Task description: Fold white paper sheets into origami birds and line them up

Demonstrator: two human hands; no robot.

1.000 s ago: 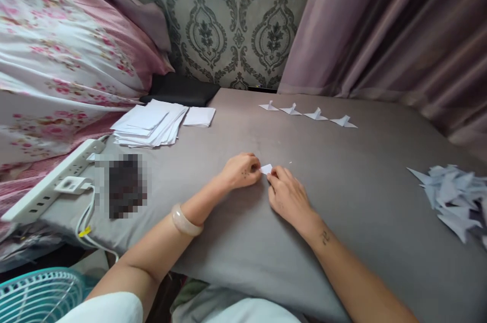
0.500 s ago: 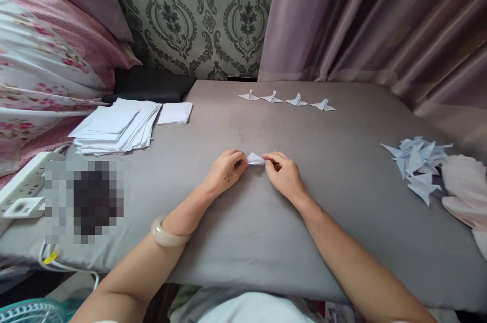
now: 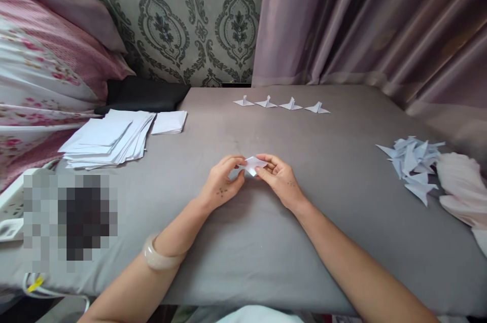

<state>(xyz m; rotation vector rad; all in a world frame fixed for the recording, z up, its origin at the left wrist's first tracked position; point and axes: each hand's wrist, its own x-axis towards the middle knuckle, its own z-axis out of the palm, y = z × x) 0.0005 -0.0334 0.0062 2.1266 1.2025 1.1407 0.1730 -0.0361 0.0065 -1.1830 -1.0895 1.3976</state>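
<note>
Two hands are in view, one left hand (image 3: 222,181) and one right hand (image 3: 282,179), with one small folded paper (image 3: 252,165) between them. The person wears one bangle (image 3: 159,258). Four origami birds (image 3: 290,105) form one row, and one pile of folded paper pieces (image 3: 414,158) overlaps too much to count. There are two paper stacks (image 3: 104,136), one large, one small; their sheets cannot be counted. One power strip (image 3: 13,201) shows.

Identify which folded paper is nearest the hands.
The piece between left hand and right hand, pinched by the right; the others lie in the far row or the pile at right.
</note>
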